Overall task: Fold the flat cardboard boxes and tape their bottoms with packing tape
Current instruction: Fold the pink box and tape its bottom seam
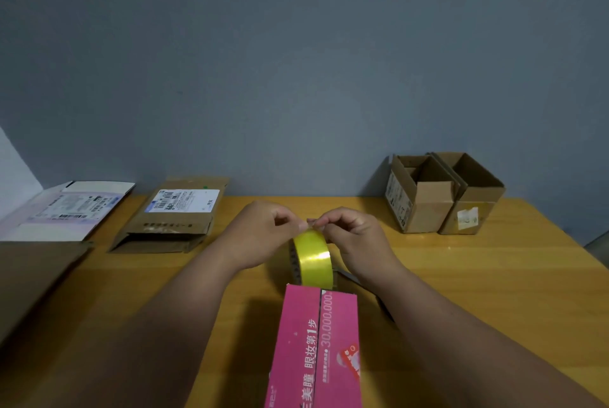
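Pink box (318, 345) = landmark, folded, bottom seam up, no tape on it yet. Tape roll (311, 257) stands just behind it. Left hand (263, 236) and right hand (352, 236) both pinch at roll's top, prob. finding tape end. Two brown boxes (441, 193) far right of it, upright and open. Flat boxes (171, 213) far left, unfolded.

Two bare forearms w/ no sleeves in view, no watch, rings or gloves. Left hand (263, 233) and right hand (354, 239) both bare, short plain nails (small, a bit blurred). Rest of body out of shot.
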